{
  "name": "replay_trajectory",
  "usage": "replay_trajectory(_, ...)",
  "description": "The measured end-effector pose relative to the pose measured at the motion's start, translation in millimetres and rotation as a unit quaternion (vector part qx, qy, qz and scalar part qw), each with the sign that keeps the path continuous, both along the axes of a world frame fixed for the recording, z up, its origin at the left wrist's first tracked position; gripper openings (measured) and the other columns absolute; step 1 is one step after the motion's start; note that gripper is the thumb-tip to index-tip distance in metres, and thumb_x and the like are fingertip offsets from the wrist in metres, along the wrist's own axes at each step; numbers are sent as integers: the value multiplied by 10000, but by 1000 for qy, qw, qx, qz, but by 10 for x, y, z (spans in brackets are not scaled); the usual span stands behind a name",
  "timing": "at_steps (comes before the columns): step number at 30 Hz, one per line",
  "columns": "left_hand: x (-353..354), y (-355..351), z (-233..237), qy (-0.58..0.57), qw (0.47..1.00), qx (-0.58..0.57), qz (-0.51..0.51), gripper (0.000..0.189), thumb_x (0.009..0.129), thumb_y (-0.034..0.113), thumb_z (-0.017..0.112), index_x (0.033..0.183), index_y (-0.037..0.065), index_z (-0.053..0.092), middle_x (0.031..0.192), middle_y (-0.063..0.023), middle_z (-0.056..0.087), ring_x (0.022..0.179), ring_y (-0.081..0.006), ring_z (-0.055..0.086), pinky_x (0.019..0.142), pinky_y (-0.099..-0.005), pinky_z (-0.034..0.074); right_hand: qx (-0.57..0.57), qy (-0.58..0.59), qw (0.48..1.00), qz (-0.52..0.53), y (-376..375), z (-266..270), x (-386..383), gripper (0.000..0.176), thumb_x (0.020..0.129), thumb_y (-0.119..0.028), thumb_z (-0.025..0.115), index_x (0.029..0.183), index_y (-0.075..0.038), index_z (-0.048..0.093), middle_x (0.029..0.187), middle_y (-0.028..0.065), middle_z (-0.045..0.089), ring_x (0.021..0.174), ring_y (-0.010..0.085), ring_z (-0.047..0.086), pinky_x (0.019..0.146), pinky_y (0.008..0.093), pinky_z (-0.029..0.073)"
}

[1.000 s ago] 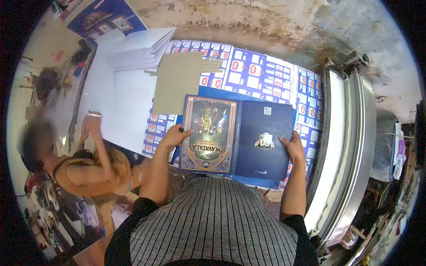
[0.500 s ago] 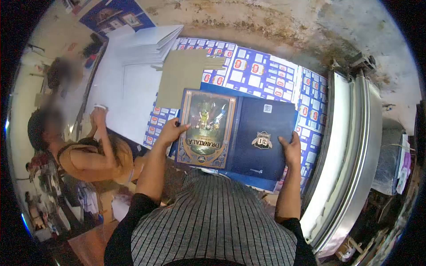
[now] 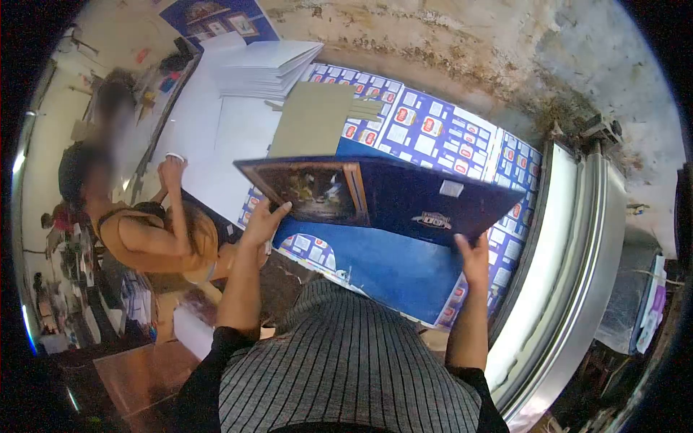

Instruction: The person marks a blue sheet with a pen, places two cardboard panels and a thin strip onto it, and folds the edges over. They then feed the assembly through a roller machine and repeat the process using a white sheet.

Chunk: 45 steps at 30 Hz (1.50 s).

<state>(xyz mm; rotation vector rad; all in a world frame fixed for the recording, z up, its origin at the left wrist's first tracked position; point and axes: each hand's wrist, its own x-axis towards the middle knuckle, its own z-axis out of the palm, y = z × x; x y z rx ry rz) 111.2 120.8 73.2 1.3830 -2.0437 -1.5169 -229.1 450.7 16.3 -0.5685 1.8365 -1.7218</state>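
A dark blue book cover [image 3: 401,191], spread open, is held tilted above the table with its far edge raised. Its left panel carries a framed picture; a small crest and a white label show on the other panel. My left hand [image 3: 264,224] grips the left end, thumb on the printed face. At the lower right corner, my right hand [image 3: 473,258] holds on with its thumb on the face and fingers mostly behind. Beneath the cover lies a plain blue sheet [image 3: 390,267].
Blue printed sheets [image 3: 433,133] cover the table. Grey-brown board [image 3: 310,119] and thin strips lie beyond the cover, near a stack of white boards [image 3: 271,68]. A long metal roller machine [image 3: 577,267] runs along the right. Another person [image 3: 155,234] works at the left side.
Both hands have tipped the cover from nearly facing me to a steep slant, uncovering more of the blue sheet below. My view has shifted slightly.
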Motion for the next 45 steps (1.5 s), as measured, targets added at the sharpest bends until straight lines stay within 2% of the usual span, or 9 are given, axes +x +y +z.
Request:
replay_trajectory(5,87,-114,-49,61,998,-31,13,369,921,279,735,1137,-16,681,1014,-59,719,900,-174,646,838,-337,510,7,-26,1000,3,-204,92,-138,496,915,-57,680,1355,57,481,1293,178,610,1171,243,584,1047,351,426)
replay_trajectory(14,1310,477,402,99,986,12,131,342,907,251,748,1122,-8,685,985,-26,690,886,-100,607,810,-275,498,53,-85,991,91,-695,457,397,319,987,-165,612,1228,39,564,1138,140,676,986,187,630,904,326,488)
replay_trajectory(20,2173,1955,652,129,952,-62,272,302,884,243,759,1086,22,727,1012,-46,712,908,-141,632,865,-323,500,144,186,965,119,-888,468,874,393,938,-323,699,1117,27,673,1032,124,714,888,197,636,825,334,504)
replay_trajectory(22,2149,2539,825,-12,957,-66,282,359,867,283,775,1093,9,725,995,-49,728,910,-138,639,854,-320,509,144,148,965,161,-850,612,976,420,943,-322,689,1164,35,675,1069,130,717,904,203,632,845,337,502)
replay_trajectory(28,2101,4702,-103,163,879,-103,437,358,915,277,747,1179,40,701,1022,-53,734,907,-128,636,837,-334,532,66,-15,932,355,-219,27,998,532,1029,-428,551,1218,62,634,1142,122,672,974,218,622,865,362,508)
replay_trajectory(31,2023,5954,-600,109,842,-59,526,407,920,341,731,1158,13,693,985,-65,721,894,-130,623,817,-324,509,209,306,813,450,281,-83,1058,549,1011,-444,569,1154,80,652,1016,118,686,861,204,592,787,358,492)
replay_trajectory(39,1645,6015,-533,219,636,90,734,429,917,415,725,991,-7,726,846,-42,691,785,-113,611,702,-319,494,227,312,641,664,-932,-68,1995,609,982,-442,588,1246,106,605,1209,275,663,1117,400,628,981,443,461)
replay_trajectory(43,2080,6078,-990,223,605,169,745,395,909,373,738,970,-18,728,814,-45,681,759,-116,609,672,-318,491,141,472,584,645,-1436,-1162,2484,520,955,-406,618,1167,68,647,1106,206,699,1026,284,645,906,379,472)
replay_trajectory(45,2305,6047,-1348,80,690,120,709,375,899,328,748,967,-40,721,807,-54,686,733,-134,603,660,-341,494,152,400,552,716,-1733,-1732,2793,561,907,-432,666,1163,68,655,1114,232,699,1025,307,660,884,397,487)
